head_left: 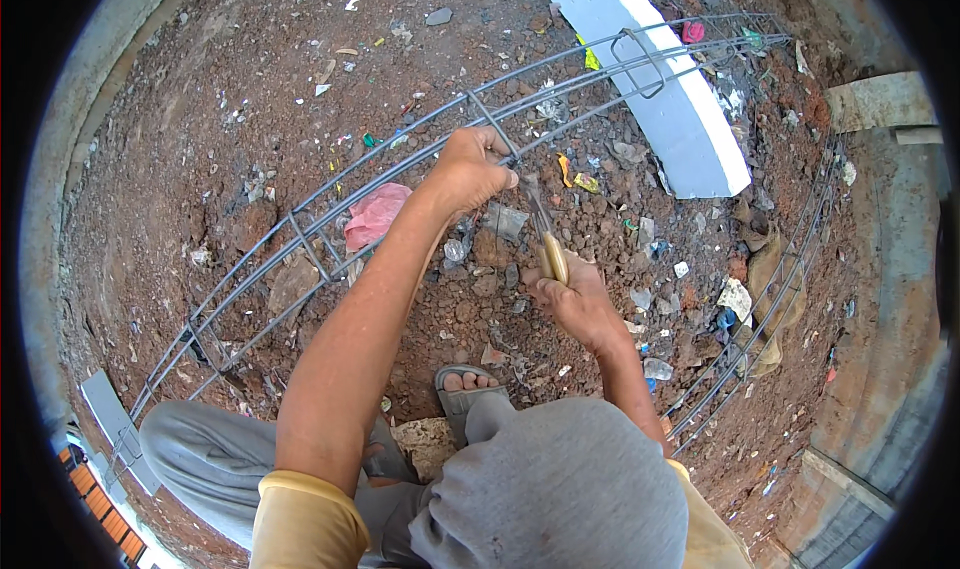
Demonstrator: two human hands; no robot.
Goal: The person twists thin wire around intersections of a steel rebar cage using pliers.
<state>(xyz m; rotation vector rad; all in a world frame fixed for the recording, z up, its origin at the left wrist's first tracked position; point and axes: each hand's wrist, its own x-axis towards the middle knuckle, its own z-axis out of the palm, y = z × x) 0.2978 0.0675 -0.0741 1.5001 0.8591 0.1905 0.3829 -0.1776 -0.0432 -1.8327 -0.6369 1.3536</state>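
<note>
A long rebar cage (415, 158) of thin steel bars and square stirrups runs from lower left to upper right in front of me. My left hand (473, 172) is closed at one of its stirrups (494, 125), with the fingertips at the lower bar. Whether a tie wire is pinched there is too small to tell. My right hand (578, 304) grips the yellowish handles of a pair of pincers (545, 231). Their jaws point up toward the lower bar, just right of my left fingertips.
A pale grey board (655, 89) lies under the cage's far right end, another board (118, 431) under its near left end. A second rebar cage (765, 334) lies to the right. Pink plastic (376, 216), stones and litter cover the soil around my sandalled foot (468, 394).
</note>
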